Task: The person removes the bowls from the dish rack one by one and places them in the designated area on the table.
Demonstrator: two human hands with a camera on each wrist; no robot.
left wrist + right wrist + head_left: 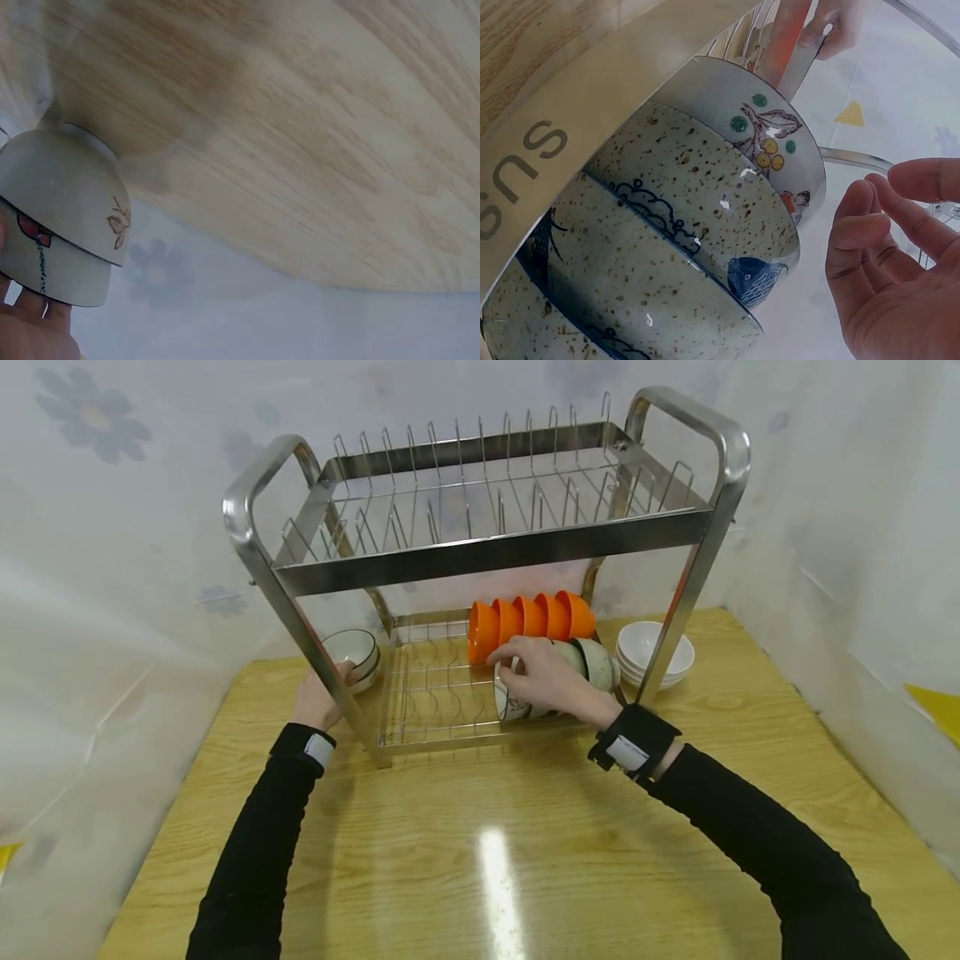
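On the table just left of the rack, my left hand (313, 700) pinches the rim of the upper pale bowl (71, 274). That bowl sits nested in a second pale bowl (60, 172) with a small brown leaf motif. My right hand (543, 681) is over the rack's lower tier, fingers loosely curled with nothing between them. Just beside it, a white bowl with a berry pattern (712, 90) stands on its side. Behind that one, speckled bowls with blue fish (697, 187) lean in the same row, partly hidden by my hand in the head view.
A two-tier metal dish rack (487, 556) stands on the wooden table (420, 827), its upper tier over both hands' work. Several orange bowls (483, 635) line the back of the lower tier. Stacked white bowls (648, 647) sit right of the rack.
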